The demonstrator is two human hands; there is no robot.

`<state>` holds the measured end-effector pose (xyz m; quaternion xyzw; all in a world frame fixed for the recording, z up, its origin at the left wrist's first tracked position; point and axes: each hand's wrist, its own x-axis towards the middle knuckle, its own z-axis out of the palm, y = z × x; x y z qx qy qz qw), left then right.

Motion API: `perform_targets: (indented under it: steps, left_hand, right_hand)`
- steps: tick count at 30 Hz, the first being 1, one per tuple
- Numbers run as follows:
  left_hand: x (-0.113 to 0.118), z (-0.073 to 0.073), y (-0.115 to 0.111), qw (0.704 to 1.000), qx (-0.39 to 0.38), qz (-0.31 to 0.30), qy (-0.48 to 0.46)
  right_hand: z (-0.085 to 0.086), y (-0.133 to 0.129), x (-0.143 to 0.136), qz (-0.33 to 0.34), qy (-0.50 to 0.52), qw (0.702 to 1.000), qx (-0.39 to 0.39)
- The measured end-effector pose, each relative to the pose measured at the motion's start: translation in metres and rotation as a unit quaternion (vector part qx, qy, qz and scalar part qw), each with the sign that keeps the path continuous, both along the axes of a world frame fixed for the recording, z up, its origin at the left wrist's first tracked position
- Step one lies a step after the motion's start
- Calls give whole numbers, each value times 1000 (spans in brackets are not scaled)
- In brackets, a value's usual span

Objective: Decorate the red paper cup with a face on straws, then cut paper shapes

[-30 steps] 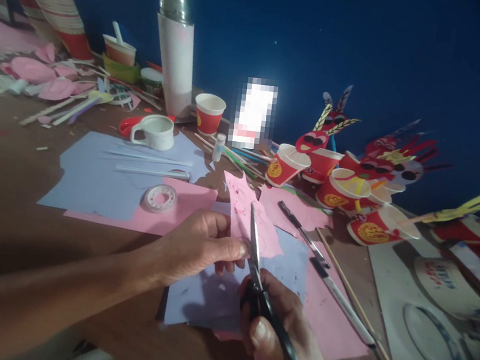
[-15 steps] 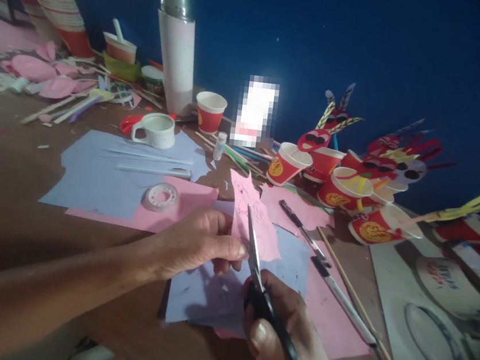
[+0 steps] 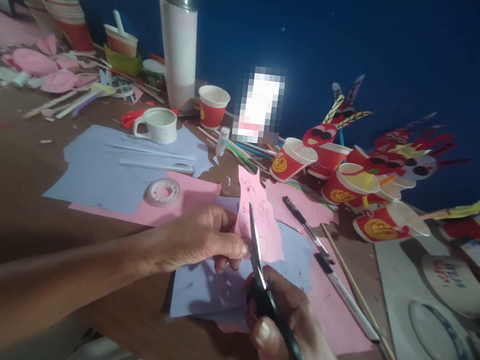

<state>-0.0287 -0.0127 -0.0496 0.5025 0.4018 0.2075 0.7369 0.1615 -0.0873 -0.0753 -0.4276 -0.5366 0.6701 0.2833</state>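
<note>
My left hand pinches the lower left edge of a piece of pink paper, held upright above the table and marked with drawn lines. In my right hand is a pair of scissors with black handles, thumb and fingers closed around them. The blades lie close together across the front of the pink paper, tip pointing up. Whether they cut into it I cannot tell. Below both hands lies a sheet of blue paper with small dark scraps on it.
Two pens and a thin wooden stick lie to the right. A tape roll, a white mug and blue paper lie left. Behind stand a flask and red paper cups with decorated figures.
The view has shifted slightly, so the whole table appears a little moved. My hands, the pink paper and the scissors keep nearly the same pose.
</note>
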Motion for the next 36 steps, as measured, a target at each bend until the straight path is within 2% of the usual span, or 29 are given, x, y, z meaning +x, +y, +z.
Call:
perform_targets:
  steps: [9, 14, 18, 27, 36]
  left_hand:
    - [-2, -2, 0, 1000, -9, -7, -16]
    - [-2, -2, 1, 999, -19, -8, -36]
    - [-1, 0, -1, 999, -27, -1, -40]
    - [6, 0, -9, 996, 64, 69, -1]
    - [2, 0, -6, 994, 91, 55, 38]
  right_hand:
    - [8, 3, 1, 14, -10, 1000, -11]
    - [7, 2, 0, 5, 0, 1000, -23]
    - [3, -1, -1, -28, -2, 999, -30]
    - [0, -1, -1, -36, 13, 999, 5]
    - [-2, -5, -2, -42, 34, 998, -26]
